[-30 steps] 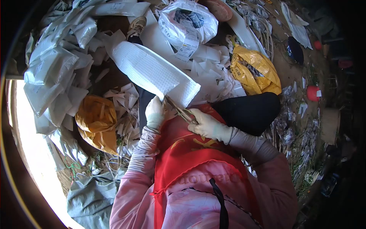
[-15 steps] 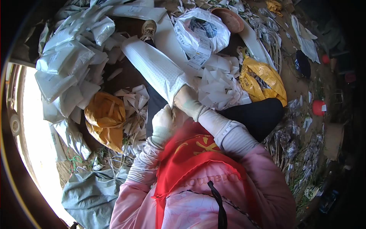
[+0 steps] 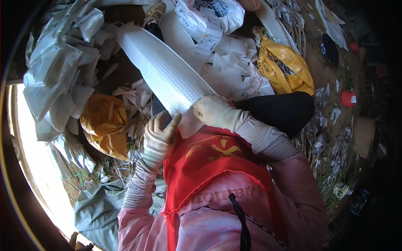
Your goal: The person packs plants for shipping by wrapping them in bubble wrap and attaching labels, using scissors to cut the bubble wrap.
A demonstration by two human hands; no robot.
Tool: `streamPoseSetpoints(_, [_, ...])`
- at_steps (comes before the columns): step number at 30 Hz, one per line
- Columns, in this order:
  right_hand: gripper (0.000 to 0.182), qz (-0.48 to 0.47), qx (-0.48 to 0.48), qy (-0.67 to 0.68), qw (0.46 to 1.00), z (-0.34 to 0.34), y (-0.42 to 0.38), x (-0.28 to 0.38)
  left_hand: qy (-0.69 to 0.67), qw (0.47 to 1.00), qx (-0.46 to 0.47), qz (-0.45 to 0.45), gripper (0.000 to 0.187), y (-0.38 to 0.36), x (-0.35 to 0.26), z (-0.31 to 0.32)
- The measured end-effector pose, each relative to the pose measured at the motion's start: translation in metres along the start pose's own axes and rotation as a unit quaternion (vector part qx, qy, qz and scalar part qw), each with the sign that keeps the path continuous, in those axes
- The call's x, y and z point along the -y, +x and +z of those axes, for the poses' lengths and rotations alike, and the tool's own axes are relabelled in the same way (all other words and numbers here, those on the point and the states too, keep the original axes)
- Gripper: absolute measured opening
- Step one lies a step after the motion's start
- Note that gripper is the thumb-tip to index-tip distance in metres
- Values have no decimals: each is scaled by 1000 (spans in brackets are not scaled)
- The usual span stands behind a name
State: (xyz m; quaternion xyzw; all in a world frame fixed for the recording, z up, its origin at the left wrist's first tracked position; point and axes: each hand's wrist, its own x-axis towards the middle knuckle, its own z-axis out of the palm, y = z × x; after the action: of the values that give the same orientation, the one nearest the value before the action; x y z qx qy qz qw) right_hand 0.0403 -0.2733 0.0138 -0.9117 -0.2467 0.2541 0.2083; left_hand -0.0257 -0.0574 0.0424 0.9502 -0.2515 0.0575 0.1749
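Observation:
A long white bubble-wrap sheet (image 3: pixel 167 69) slants from the upper left down to my lap, its near end over the red apron (image 3: pixel 217 154). My gloved right hand (image 3: pixel 215 112) has its fingers closed on the right edge of the sheet near that end. Left of the sheet's near end, my gloved left hand (image 3: pixel 160 134) is raised with its fingers apart, holding nothing. A loose flap of the sheet hangs between the two hands.
Stacked plastic packets (image 3: pixel 54 71) lie at the left, an orange bag (image 3: pixel 104 121) below them. White scraps (image 3: pixel 234 69), a white printed bag (image 3: pixel 205 21) and a yellow bag (image 3: pixel 284 67) lie ahead. My bent knee (image 3: pixel 280 111) is at the right.
My left hand has let go of the sheet's end and moved left, its fingers spreading. My right hand has shifted slightly right. The scene has moved up and left in view.

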Motion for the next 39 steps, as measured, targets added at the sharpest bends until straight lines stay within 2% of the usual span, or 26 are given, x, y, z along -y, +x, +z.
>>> streamPoseSetpoints(1, [25, -8, 14, 1, 1000, -18, -20, 2, 4, 999, 0, 45, 61, 2, -3, 1])
streamPoseSetpoints(2, [18, -73, -94, 50, 992, -4, -28, -10, 5, 997, -19, 74, 59, 2, 1, 14])
streamPoseSetpoints(3, [19, -87, -101, 82, 988, -2, -33, -9, 7, 994, -40, 103, 58, 3, 6, 26])
streamPoseSetpoints(4, [20, -103, -110, 112, 982, -3, -36, -5, -25, 997, -18, 67, 52, 8, 5, 25])
streamPoseSetpoints(6, [20, -144, -150, 180, 961, 3, -38, 4, -68, 996, -42, 30, 35, 12, 14, 45])
streamPoseSetpoints(8, [19, -159, -154, 199, 955, 12, -33, 20, -133, 990, -44, -15, 26, 11, 15, 54])
streamPoseSetpoints(13, [14, -186, -159, 78, 966, 27, -21, 41, -257, 956, -62, -127, 24, 7, 3, 58])
streamPoseSetpoints(14, [18, -169, -144, 130, 966, 26, -23, 43, -249, 958, -76, -121, 25, 4, 4, 58])
streamPoseSetpoints(17, [14, -227, -218, 268, 910, 25, -27, 36, -230, 961, -121, -96, 28, -2, 4, 61])
streamPoseSetpoints(18, [13, -203, -117, 451, 861, 11, -36, 32, -232, 961, -127, -87, 29, 2, -1, 46])
streamPoseSetpoints(19, [11, -176, -10, 544, 820, 0, -44, 11, -219, 964, -124, -82, 32, -4, 3, 45])
streamPoseSetpoints(20, [12, -156, 30, 561, 812, -24, -52, -11, -200, 969, -127, -68, 34, -9, 7, 41])
streamPoseSetpoints(21, [11, -80, 55, 574, 813, -38, -57, -43, -181, 973, -130, -54, 37, -13, 10, 35])
streamPoseSetpoints(22, [19, 27, 14, 394, 918, -42, -56, -88, -160, 979, -116, -43, 28, -15, 13, 31])
streamPoseSetpoints(23, [43, 185, -1, 232, 955, -63, -64, -97, -160, 979, -120, -43, 27, -18, 14, 31])
streamPoseSetpoints(24, [65, 258, 67, -96, 959, -70, -56, -104, -159, 979, -124, -41, 27, -20, 15, 31])
streamPoseSetpoints(26, [70, 99, -39, -182, 978, -57, -47, -92, -144, 981, -121, -40, 24, -20, 18, 28])
streamPoseSetpoints(28, [68, -74, -131, -214, 965, -41, -27, -66, -170, 976, -128, -57, 21, -18, 16, 28])
streamPoseSetpoints(30, [61, -234, -251, -186, 921, -13, 1, -57, -169, 975, -123, -69, 22, -18, 21, 30])
streamPoseSetpoints(31, [41, -253, -280, -91, 921, -5, 16, -51, -246, 947, -156, -138, 23, -24, 24, 39])
streamPoseSetpoints(32, [28, -218, -265, -10, 939, -5, 19, -48, -320, 905, -188, -206, 23, -34, 27, 51])
streamPoseSetpoints(33, [14, -181, -247, 71, 949, -8, 20, -43, -441, 821, -239, -272, 24, -33, 24, 57])
streamPoseSetpoints(34, [11, -165, -306, 135, 928, -5, 25, -33, -547, 708, -310, -320, 25, -31, 21, 61])
streamPoseSetpoints(35, [15, -115, -294, 161, 935, -1, 28, -30, -527, 707, -336, -331, 20, -27, 24, 65])
streamPoseSetpoints(37, [24, -12, -268, 209, 940, 10, 33, -30, -540, 634, -341, -437, 18, -5, 27, 61])
streamPoseSetpoints(39, [33, 59, -269, 212, 938, 25, 40, -31, -548, 621, -297, -474, 15, -5, 39, 77])
